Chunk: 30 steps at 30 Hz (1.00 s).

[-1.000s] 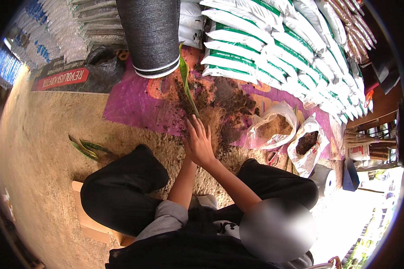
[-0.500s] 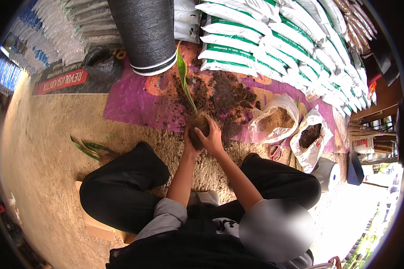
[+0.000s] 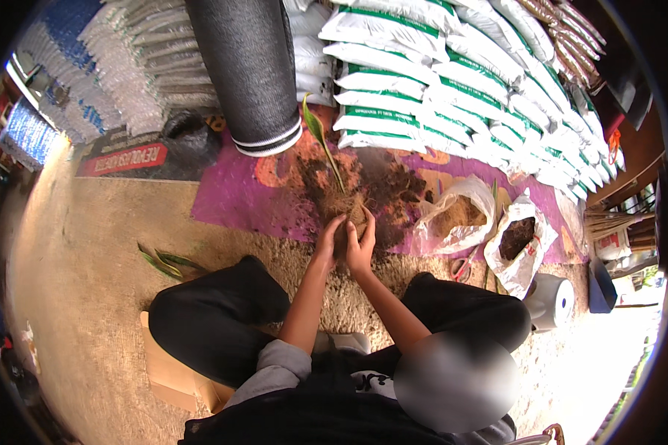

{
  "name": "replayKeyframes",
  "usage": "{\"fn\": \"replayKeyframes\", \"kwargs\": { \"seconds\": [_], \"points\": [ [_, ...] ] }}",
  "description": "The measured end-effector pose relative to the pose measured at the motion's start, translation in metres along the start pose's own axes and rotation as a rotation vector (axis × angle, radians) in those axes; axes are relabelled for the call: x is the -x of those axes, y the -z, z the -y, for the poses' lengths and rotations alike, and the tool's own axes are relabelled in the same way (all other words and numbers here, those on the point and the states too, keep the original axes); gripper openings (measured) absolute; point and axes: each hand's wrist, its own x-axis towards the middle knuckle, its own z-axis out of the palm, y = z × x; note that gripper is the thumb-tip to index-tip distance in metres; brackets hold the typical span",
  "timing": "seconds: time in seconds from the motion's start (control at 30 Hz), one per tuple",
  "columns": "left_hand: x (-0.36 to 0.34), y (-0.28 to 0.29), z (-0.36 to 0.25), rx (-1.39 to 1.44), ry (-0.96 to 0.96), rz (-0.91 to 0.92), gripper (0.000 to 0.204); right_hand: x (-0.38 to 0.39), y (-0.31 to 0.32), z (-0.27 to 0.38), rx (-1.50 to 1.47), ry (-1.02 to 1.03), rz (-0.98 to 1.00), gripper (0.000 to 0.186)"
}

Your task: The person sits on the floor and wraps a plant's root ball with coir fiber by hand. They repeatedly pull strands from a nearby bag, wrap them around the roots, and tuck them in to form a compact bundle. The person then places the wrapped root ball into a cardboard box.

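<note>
A snake plant [image 3: 316, 132] with a long yellow-edged green leaf leans up and away from me, its tangled brown roots and soil [image 3: 343, 202] at the bottom. My left hand [image 3: 328, 236] cups the left side of this root ball. On the other side my right hand [image 3: 361, 243] curves around it, thumb raised and fingers bent. Dark soil shows between the palms. Loose soil [image 3: 393, 182] lies spread over the purple printed sheet [image 3: 234, 196] just beyond my hands.
Right of my hands stand two open bags, one with light brown material [image 3: 456, 215], one with dark soil [image 3: 518, 239]; red-handled scissors [image 3: 462, 268] lie nearby. A black roll [image 3: 249, 81] and stacked white-green sacks [image 3: 382, 96] rise behind. Another snake plant [image 3: 167, 261] lies left of my knee.
My hands have shifted on the root ball, the right hand's fingers now further apart. The ball looks looser, with more stringy roots showing. The whole view has tilted slightly.
</note>
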Motion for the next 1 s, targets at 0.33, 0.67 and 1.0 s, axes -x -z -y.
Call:
{"fn": "replayKeyframes", "kwargs": {
  "seconds": [0.33,0.67,1.0],
  "points": [
    [0.05,-0.032,-0.06,-0.203,-0.313,0.129,0.033,0.002,-0.018,0.073,-0.367,0.359,0.001,0.047],
    [0.092,-0.043,-0.101,-0.148,-0.574,0.19,0.039,0.0,-0.031,0.135,-0.315,0.541,0.042,0.061],
    [0.087,0.014,-0.098,0.135,-0.461,0.094,0.052,0.014,-0.054,0.133,-0.161,0.358,0.376,0.061]
  ]
}}
